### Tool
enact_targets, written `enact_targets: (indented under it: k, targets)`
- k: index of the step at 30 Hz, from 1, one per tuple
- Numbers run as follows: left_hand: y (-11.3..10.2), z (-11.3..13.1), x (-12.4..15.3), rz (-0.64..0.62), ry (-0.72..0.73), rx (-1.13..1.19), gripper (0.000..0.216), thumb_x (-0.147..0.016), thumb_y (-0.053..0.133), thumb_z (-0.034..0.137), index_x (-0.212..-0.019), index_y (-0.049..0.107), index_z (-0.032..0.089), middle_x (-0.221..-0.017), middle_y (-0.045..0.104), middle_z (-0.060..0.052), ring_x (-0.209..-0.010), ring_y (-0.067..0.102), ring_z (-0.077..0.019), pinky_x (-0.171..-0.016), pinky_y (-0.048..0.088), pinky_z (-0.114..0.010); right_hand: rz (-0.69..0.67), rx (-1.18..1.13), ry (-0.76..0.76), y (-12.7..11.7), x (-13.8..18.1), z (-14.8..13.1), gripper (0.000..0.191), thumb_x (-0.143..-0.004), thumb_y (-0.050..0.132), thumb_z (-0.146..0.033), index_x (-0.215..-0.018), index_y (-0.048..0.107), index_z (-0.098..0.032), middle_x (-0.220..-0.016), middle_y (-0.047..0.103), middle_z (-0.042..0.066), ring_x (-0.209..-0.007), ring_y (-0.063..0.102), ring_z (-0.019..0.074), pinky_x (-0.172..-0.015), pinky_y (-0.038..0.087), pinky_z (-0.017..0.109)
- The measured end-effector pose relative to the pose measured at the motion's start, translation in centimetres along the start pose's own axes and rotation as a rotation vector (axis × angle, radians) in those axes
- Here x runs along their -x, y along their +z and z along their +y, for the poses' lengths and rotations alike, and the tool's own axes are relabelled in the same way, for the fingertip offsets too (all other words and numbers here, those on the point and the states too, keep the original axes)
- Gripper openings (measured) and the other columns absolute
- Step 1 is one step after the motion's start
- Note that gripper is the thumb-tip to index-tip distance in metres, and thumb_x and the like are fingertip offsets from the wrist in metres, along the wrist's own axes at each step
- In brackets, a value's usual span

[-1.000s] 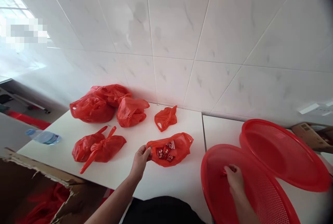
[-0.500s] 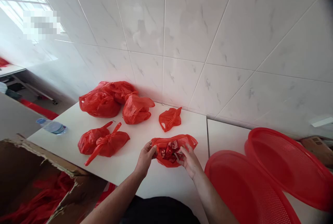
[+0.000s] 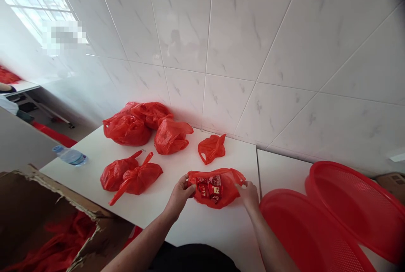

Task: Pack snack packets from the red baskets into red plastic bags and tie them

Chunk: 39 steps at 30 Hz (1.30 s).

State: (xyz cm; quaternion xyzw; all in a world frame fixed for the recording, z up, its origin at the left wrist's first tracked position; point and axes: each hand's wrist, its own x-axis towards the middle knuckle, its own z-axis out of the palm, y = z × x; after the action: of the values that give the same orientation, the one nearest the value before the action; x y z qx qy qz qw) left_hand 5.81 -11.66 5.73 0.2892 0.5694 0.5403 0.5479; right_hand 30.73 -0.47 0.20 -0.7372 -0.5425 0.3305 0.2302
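An open red plastic bag (image 3: 232,196) lies in front of me on the white table. Inside it are several small red packets (image 3: 210,189) with pale printing. My left hand (image 3: 179,196) pinches the bag's left edge between thumb and fingers. At the opposite side, my right hand (image 3: 248,194) is closed on the right edge of the same bag, so the mouth is spread between both hands. Just beyond it lies a small, flat-looking red bag (image 3: 212,149). Two tied red bags (image 3: 137,177) rest to the left of my hands.
Larger filled red bags (image 3: 136,124) sit against the tiled wall. A clear water bottle (image 3: 70,156) lies at the table's left edge. A cardboard box (image 3: 104,230) holding red plastic is at lower left. Red mesh baskets (image 3: 284,221) stand at the right. Part of another person shows far left.
My right hand has come out of the bag's contents and moved right to its edge. The bag is spread wider, showing the packets more plainly. The view has shifted slightly.
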Motion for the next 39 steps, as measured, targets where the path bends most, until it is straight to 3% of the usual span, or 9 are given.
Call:
enact_targets:
  k: [5, 10, 13, 17, 20, 23, 26, 33, 39]
  targets:
    - [-0.7, 3.8, -0.4, -0.039, 0.087, -0.072, 0.053, -0.074, 0.063, 0.029, -0.123, 0.052, 0.015, -0.072, 0.055, 0.003, -0.065, 0.052, -0.0109, -0.065, 0.042, -0.025, 0.021, -0.166, -0.072, -4.4, 1.5, -3.1, 0.027, -0.075, 0.054, -0.048, -0.073, 0.059, -0.021, -0.074, 0.066, 0.003, -0.069, 0.059, 0.0197, -0.061, 0.042, 0.029]
    - [-1.3, 8.0, -0.7, -0.061, 0.271, -0.396, 0.039, -0.079, 0.056, 0.024, -0.118, 0.058, 0.019, -0.084, 0.062, -0.001, -0.076, 0.057, -0.0144, -0.07, 0.045, -0.027, 0.005, -0.557, -0.187, -8.2, 4.2, -6.7, 0.026, -0.071, 0.066, -0.044, -0.068, 0.054, -0.021, -0.103, 0.066, 0.004, -0.082, 0.059, 0.0176, -0.067, 0.043, 0.027]
    - [-1.4, 9.8, -0.7, -0.027, 0.479, -0.763, 0.023, -0.081, 0.053, 0.019, -0.099, 0.065, 0.021, -0.09, 0.066, -0.002, -0.082, 0.058, -0.0167, -0.077, 0.044, -0.031, -0.086, -0.776, -0.188, -7.7, 5.2, -7.7, 0.029, -0.071, 0.071, -0.042, -0.068, 0.051, -0.022, -0.111, 0.066, 0.004, -0.088, 0.059, 0.0177, -0.072, 0.045, 0.028]
    - [-0.7, 11.3, -0.6, -0.072, 0.596, -0.956, 0.018, -0.079, 0.051, 0.014, -0.09, 0.063, 0.022, -0.088, 0.067, -0.001, -0.076, 0.057, -0.0149, -0.073, 0.044, -0.029, -0.259, -1.081, -0.144, -4.9, 6.2, -9.0, 0.03, -0.081, 0.061, -0.05, -0.073, 0.048, -0.024, -0.06, 0.051, -0.005, -0.056, 0.047, 0.0105, -0.059, 0.042, 0.026]
    - [0.5, 11.8, -0.6, -0.209, 0.547, -0.932, 0.019, -0.079, 0.049, 0.011, -0.089, 0.062, 0.022, -0.09, 0.067, -0.001, -0.074, 0.058, -0.0135, -0.07, 0.046, -0.027, -0.288, -0.977, -0.173, -3.0, 7.4, -10.3, 0.032, -0.088, 0.047, -0.055, -0.081, 0.054, -0.025, -0.052, 0.034, -0.008, -0.045, 0.029, 0.0084, -0.046, 0.031, 0.023]
    - [1.6, 11.6, -1.0, -0.32, 0.555, -0.898, 0.022, -0.079, 0.047, 0.009, -0.088, 0.063, 0.022, -0.09, 0.067, -0.001, -0.078, 0.059, -0.0139, -0.071, 0.047, -0.026, -0.499, -0.69, -0.268, -1.7, 8.4, -11.9, 0.029, -0.084, 0.054, -0.046, -0.106, 0.057, -0.026, -0.056, 0.04, -0.008, -0.05, 0.036, 0.0097, -0.049, 0.032, 0.024]
    - [2.6, 11.1, -1.8, -0.35, 0.569, -0.82, 0.026, -0.075, 0.047, 0.005, -0.087, 0.063, 0.022, -0.084, 0.066, 0.0, -0.076, 0.059, -0.0133, -0.069, 0.047, -0.025, -0.701, -0.431, -0.335, -0.9, 8.1, -13.7, 0.019, -0.079, 0.058, -0.035, -0.093, 0.062, -0.023, -0.056, 0.043, -0.007, -0.051, 0.037, 0.0099, -0.05, 0.03, 0.025]
    - [2.5, 10.9, -3.6, 0.008, 0.818, -0.681, 0.021, -0.082, 0.056, 0.015, -0.101, 0.059, 0.022, -0.103, 0.059, -0.006, -0.096, 0.057, -0.0182, -0.082, 0.049, -0.033, -0.589, -0.415, -0.458, -0.7, 4.8, -17.9, 0.032, -0.082, 0.051, -0.041, -0.057, 0.045, -0.021, -0.053, 0.038, -0.006, -0.051, 0.031, 0.0093, -0.051, 0.025, 0.026]
    - [1.8, 8.7, -7.5, -0.19, 0.716, -0.886, 0.023, -0.075, 0.065, 0.017, -0.096, 0.065, 0.024, -0.095, 0.061, -0.004, -0.091, 0.056, -0.0203, -0.081, 0.047, -0.034, -0.639, -0.489, -0.421, 1.3, 1.3, -17.8, 0.043, -0.084, 0.044, -0.052, -0.053, 0.038, -0.023, -0.048, 0.035, -0.005, -0.048, 0.031, 0.0098, -0.047, 0.026, 0.026]
